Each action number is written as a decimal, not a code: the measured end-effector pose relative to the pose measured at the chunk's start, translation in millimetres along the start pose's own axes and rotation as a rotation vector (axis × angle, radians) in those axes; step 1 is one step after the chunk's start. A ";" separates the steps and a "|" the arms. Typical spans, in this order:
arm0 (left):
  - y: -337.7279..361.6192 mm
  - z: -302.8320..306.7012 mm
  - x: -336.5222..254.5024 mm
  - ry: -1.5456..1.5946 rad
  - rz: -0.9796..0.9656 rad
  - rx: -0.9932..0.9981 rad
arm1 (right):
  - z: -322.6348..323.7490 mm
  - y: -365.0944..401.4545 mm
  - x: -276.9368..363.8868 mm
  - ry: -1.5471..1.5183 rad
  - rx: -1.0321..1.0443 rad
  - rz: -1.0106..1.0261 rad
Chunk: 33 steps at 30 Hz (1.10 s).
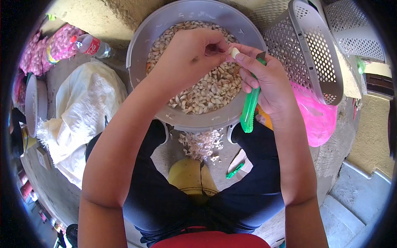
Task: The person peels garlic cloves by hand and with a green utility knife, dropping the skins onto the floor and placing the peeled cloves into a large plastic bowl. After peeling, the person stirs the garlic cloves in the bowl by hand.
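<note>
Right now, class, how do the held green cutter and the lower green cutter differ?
The held cutter is gripped in the right hand; the lower cutter lies unheld. The held cutter looks larger in view; the lower cutter looks smaller. Both are green.

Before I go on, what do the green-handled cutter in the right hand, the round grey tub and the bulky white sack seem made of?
Green-handled cutter: handle likely glossy plastic, from its bright highlights; thin dark blade probably metal.
Round grey tub: probably plastic, smooth with a soft sheen.
Bulky white sack: apparently dull woven plastic, given its frayed edge threads, though cloth is possible.
</note>
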State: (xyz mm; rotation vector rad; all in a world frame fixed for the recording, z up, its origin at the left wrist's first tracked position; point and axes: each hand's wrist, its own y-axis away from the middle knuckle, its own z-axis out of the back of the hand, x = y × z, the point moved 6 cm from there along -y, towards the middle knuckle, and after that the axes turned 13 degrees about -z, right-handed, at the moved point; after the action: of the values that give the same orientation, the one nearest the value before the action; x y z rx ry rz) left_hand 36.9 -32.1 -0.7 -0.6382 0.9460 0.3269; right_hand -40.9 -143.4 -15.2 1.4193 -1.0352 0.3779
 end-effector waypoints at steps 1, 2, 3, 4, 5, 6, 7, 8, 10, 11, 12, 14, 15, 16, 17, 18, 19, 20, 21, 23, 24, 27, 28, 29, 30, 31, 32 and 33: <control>-0.5 0.3 -0.2 -0.005 0.000 0.016 | 0.8 -0.3 -0.7 0.019 0.007 -0.003; -1.2 0.7 0.0 -0.009 0.000 0.033 | 1.6 -0.3 -1.1 0.039 0.014 -0.007; -1.7 0.7 -0.1 -0.013 0.000 0.049 | 1.4 0.1 -0.9 0.083 0.025 -0.012; -1.5 0.7 1.0 -0.013 0.029 0.066 | 1.2 0.9 -0.4 0.127 0.037 -0.016; -1.1 0.6 2.1 -0.012 0.058 0.082 | 0.9 1.4 -0.3 0.171 0.048 -0.021; -0.4 0.3 3.6 -0.012 0.087 0.098 | 0.8 1.4 0.3 0.168 0.062 -0.016; 0.9 2.0 8.5 0.008 0.140 0.062 | 0.7 1.1 1.1 0.165 0.075 -0.010; 2.4 3.2 15.5 0.027 0.193 0.026 | 0.8 1.1 1.8 0.162 0.088 -0.004; 4.2 4.2 27.5 0.109 0.253 -0.020 | 3.1 1.0 2.2 0.142 0.094 -0.010; 4.1 4.2 32.6 0.171 0.259 -0.030 | 3.5 0.9 2.2 0.132 0.098 -0.013; 3.3 4.8 32.8 0.231 0.265 -0.041 | 3.3 0.7 2.4 0.136 0.093 -0.013; 4.6 -1.6 29.8 0.317 0.295 -0.020 | 4.0 0.9 2.0 0.145 0.080 -0.014; 4.8 -4.0 27.7 0.360 0.311 -0.010 | 4.0 0.9 2.3 0.160 0.076 -0.011; 4.3 -3.8 27.5 0.345 0.316 0.005 | 4.1 1.0 2.8 0.174 0.071 -0.008; 3.7 -3.2 27.9 0.330 0.321 0.019 | 4.2 1.0 2.9 0.188 0.068 -0.005; 3.5 -2.7 29.0 0.314 0.326 0.033 | 4.8 0.8 2.6 0.182 0.062 -0.003; 3.2 0.4 31.6 0.329 0.320 -0.006 | 5.5 0.6 2.4 0.176 0.056 0.000; 3.7 4.2 35.5 0.343 0.313 -0.046 | 6.1 0.6 2.6 0.171 0.049 0.004; 4.8 8.2 38.3 0.357 0.307 -0.086 | 7.0 1.0 3.2 0.250 0.012 0.007; 6.5 14.6 39.0 0.235 0.269 -0.074 | 8.6 2.2 5.0 0.407 -0.063 0.011; 7.3 17.4 39.4 0.175 0.249 -0.068 | 10.3 1.0 5.8 0.572 -0.107 0.137; 12.6 7.4 45.3 0.096 0.206 0.097 | 13.0 -3.8 -8.3 0.982 -0.151 0.287; 12.7 6.2 43.6 0.082 0.211 0.121 | 12.4 -3.3 -17.2 1.064 -0.105 0.180; 13.2 5.4 40.9 0.065 0.218 0.141 | 11.9 -3.4 -25.8 1.144 -0.054 0.074; 13.6 6.4 37.3 0.045 0.226 0.160 | 9.0 -4.1 -29.3 1.168 -0.004 0.073; 15.3 8.0 37.1 0.028 0.248 0.162 | 7.1 -4.3 -34.2 1.189 0.044 0.071; 15.8 8.1 36.9 0.015 0.265 0.165 | 7.3 -3.4 -37.2 1.210 0.087 0.066; 15.5 6.9 37.0 0.006 0.280 0.168 | 15.3 -1.6 -24.8 1.082 -0.027 0.088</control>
State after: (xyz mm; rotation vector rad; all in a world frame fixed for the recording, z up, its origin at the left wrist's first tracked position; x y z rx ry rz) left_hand 53.8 -16.2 -34.1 -0.3530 1.0586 0.4882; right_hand -58.5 -149.0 -37.7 0.9073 -0.2028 1.0408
